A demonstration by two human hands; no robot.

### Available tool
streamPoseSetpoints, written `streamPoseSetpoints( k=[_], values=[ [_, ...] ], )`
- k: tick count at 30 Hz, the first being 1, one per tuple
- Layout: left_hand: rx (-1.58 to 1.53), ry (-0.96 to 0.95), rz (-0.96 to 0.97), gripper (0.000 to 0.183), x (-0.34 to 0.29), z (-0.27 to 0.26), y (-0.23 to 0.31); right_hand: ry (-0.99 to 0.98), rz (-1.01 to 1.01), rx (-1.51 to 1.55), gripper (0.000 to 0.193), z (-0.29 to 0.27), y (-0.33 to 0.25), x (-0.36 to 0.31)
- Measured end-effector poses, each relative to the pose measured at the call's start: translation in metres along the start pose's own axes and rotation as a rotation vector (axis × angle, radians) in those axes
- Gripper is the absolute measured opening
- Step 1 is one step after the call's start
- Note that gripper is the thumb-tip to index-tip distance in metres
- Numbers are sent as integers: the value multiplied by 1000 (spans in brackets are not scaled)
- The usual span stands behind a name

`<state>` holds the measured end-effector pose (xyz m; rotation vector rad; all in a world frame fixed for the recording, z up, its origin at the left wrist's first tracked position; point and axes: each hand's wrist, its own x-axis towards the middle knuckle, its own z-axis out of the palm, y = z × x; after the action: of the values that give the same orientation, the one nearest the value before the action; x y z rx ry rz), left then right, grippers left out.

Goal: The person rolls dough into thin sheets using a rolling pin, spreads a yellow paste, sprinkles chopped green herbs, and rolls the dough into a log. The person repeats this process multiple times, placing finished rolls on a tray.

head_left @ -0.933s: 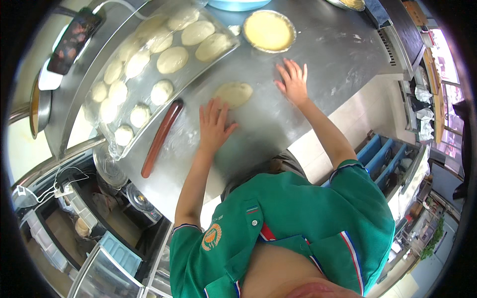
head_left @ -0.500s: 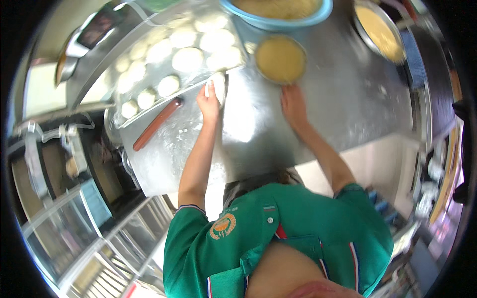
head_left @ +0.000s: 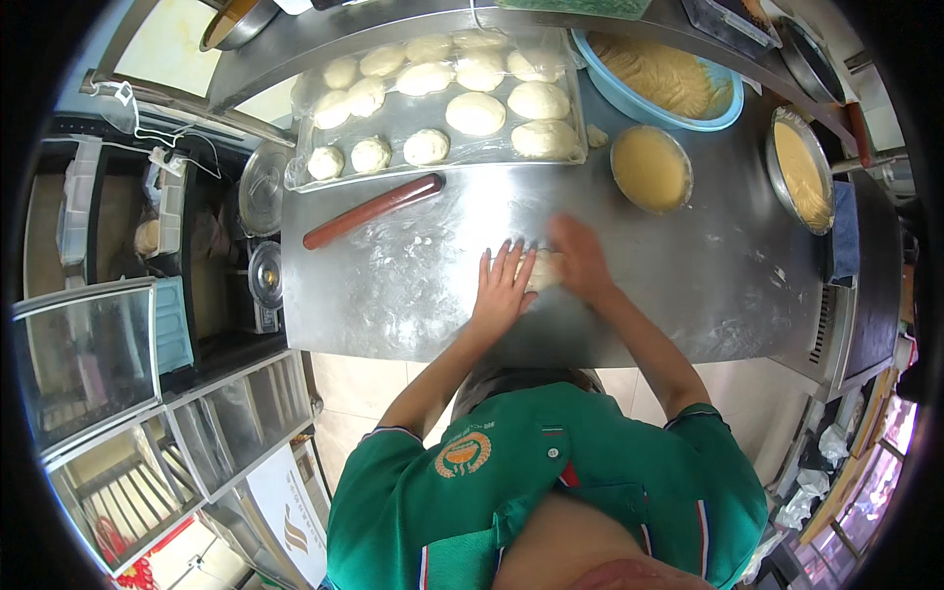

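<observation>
A pale piece of dough (head_left: 540, 269) lies on the steel table in front of me. My left hand (head_left: 505, 283) rests on its left side with the fingers stretched out. Over the dough's right side is my right hand (head_left: 580, 258), smeared by motion, so its fingers cannot be made out. A reddish-brown rolling pin (head_left: 374, 210) lies slantwise on the table to the left. Behind it stands a metal tray (head_left: 393, 157) with several dough pieces (head_left: 476, 114) under clear plastic film. To the right of the tray is a round bowl of yellowish filling (head_left: 651, 169).
A blue basin (head_left: 629, 96) of yellowish-brown filling stands at the back, partly under a steel shelf (head_left: 364, 43). An oval metal pan (head_left: 801, 169) of filling sits at the far right beside a blue cloth (head_left: 844, 232). Flour dusts the steel table (head_left: 708, 285).
My left hand has brought the dough from beside the tray to the table's middle. My right hand has left the filling bowl and come to the dough. The view has turned and shifted.
</observation>
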<state>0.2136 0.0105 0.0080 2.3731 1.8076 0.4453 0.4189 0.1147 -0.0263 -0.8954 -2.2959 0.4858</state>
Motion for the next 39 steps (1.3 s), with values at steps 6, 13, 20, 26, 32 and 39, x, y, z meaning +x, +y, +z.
streamPoseSetpoints(
  k=[6, 13, 20, 26, 32, 39],
  values=[
    [-78, 49, 83, 64, 18, 23, -55, -539, 342, 28, 76, 12, -43, 22],
    [51, -38, 21, 79, -74, -9, -29, -295, 184, -451, 67, 4, -126, -42],
    [76, 23, -9, 82, 15, 8, -55, -196, 275, -503, 66, 36, -63, 34],
    [-73, -212, 130, 85, -34, -10, -73, -367, 126, -425, 75, 20, -63, -19],
    [-37, -99, 34, 85, -91, -8, -62, -319, 93, -541, 80, 6, -89, -65],
    [-253, 131, -82, 69, -30, -29, -111, -57, 247, -124, 61, -31, -31, -2]
  ],
)
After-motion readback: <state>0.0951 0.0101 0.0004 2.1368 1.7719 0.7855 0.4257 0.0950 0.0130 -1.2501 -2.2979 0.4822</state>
